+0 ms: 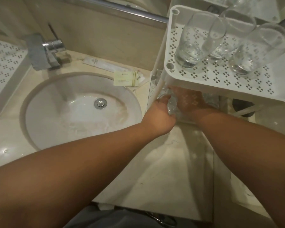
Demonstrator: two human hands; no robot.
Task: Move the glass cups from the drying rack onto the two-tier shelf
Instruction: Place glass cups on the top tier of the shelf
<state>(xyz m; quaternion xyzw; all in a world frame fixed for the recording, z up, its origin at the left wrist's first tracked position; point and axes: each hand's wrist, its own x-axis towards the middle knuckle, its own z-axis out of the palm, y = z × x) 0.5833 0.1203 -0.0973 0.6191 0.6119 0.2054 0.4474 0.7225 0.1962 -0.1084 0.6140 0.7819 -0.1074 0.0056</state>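
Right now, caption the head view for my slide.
Both hands, left hand and right hand, set a glass cup under the shelf's top tier, which holds three glasses.

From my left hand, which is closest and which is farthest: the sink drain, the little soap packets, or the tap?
Measured from the left hand:
1. The soap packets, on the counter just up and left of it.
2. The sink drain, in the basin further left.
3. The tap, far at the upper left behind the basin.
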